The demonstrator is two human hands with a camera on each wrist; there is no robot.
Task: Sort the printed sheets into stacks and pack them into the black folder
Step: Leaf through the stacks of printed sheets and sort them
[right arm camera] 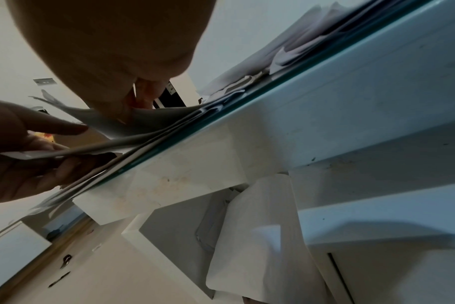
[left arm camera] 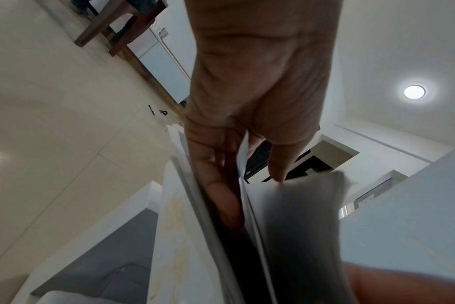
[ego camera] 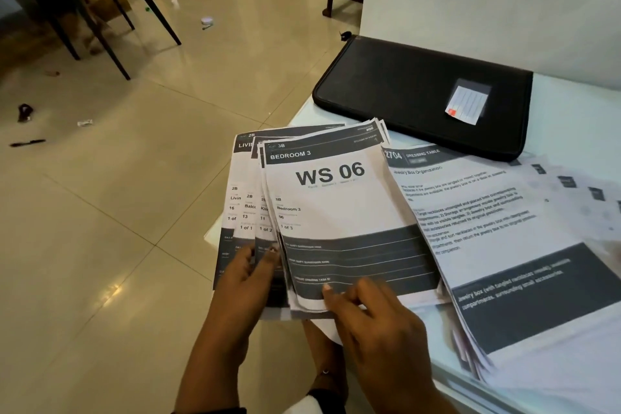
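A fanned bundle of printed sheets (ego camera: 336, 212), topped by the page "WS 06 Bedroom 3", overhangs the front left corner of the table. My left hand (ego camera: 255, 265) grips the fan's left side, thumb on top and fingers between the sheets (left arm camera: 299, 226). My right hand (ego camera: 346, 292) pinches the bottom edge of the top pages, which curl upward in the right wrist view (right arm camera: 143, 123). A second spread pile (ego camera: 504, 228), headed "2704 Dressing Table", lies to the right. The black folder (ego camera: 420, 91) lies closed at the back of the table.
The pale glass-topped table (ego camera: 578, 104) stands against a white wall. Its front edge (right arm camera: 273, 98) runs right under the sheets. Dark chair legs (ego camera: 111, 17) and small bits of litter (ego camera: 25, 111) are on the tiled floor to the left.
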